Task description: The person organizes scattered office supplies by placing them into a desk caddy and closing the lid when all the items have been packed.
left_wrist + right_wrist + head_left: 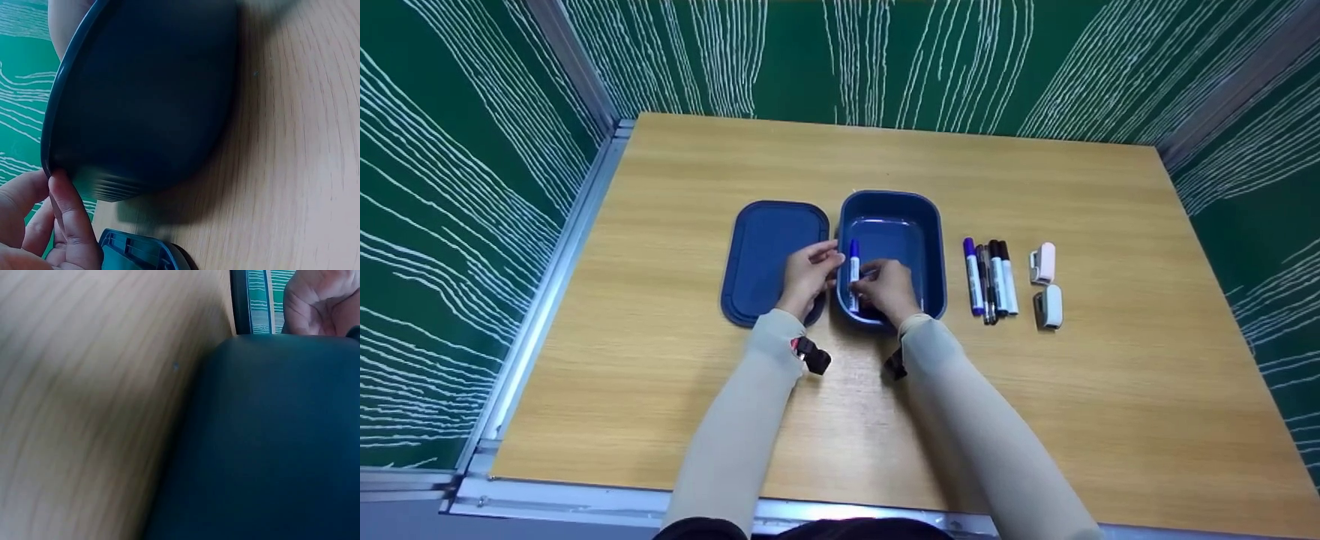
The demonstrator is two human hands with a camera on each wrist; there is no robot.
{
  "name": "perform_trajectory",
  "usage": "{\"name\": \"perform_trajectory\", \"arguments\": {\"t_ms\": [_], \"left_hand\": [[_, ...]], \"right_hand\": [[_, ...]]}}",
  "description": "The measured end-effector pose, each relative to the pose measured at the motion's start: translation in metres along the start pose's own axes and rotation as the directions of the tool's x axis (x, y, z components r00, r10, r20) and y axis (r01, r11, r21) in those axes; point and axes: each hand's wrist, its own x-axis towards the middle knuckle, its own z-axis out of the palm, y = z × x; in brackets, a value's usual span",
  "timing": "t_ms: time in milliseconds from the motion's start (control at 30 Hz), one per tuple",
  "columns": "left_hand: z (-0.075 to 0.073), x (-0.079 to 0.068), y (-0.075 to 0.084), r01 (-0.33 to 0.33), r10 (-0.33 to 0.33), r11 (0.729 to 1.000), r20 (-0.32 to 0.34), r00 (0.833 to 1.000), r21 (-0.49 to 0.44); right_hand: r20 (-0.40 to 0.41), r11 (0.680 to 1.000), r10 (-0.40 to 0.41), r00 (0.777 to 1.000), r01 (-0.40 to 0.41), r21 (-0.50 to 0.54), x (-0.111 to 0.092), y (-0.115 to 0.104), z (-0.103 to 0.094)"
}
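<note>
A deep blue plastic box (937, 247) with rounded corners stands uncovered on the table. My left hand (808, 276) is at its left side; in the left wrist view, that thumb and a finger (68, 211) pinch the rim. Inside the box, my right hand (891, 286) holds a blue-capped whiteboard marker (854, 261) by its lower part, the cap pointing away from me along the left wall. The matching blue lid (765, 244) lies flat to the left, partly under my left hand. In the right wrist view the box's outer wall (270, 439) hides most of the grip.
Right of the box several markers and pens (990, 281) lie side by side. Beyond them sit a pink-topped small stapler-like item (1046, 262) and a white one (1051, 306). Green, white-streaked panels (885, 67) border the wooden table (660, 420).
</note>
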Motion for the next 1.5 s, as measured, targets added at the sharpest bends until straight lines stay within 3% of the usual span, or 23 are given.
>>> {"name": "perform_trajectory", "arguments": {"t_ms": [333,1000,1133,1267,1500], "left_hand": [[0.003,0.0,0.001,-0.006,0.006,1.0,-0.002,1.0,-0.002],[0.005,-0.003,0.0,0.004,-0.004,0.999,0.001,1.0,0.035],[0.005,-0.003,0.002,0.012,-0.012,0.999,-0.001,1.0,0.043],[0.005,-0.001,0.002,0.012,-0.012,0.999,0.001,1.0,0.039],[0.003,-0.001,0.001,-0.006,0.006,1.0,-0.021,1.0,0.015]], "right_hand": [[-0.022,0.998,-0.037,0.999,0.036,-0.059,0.0,-0.001,-0.001],[0.065,0.998,0.052,0.997,-0.05,-0.028,-0.003,-0.001,-0.012],[0.054,0.997,0.033,0.998,-0.029,-0.071,-0.006,-0.01,-0.026],[0.012,0.996,-0.048,0.999,0.049,-0.076,-0.009,-0.022,-0.049],[-0.14,0.992,-0.118,0.983,0.113,-0.049,-0.006,-0.032,-0.103]]}}
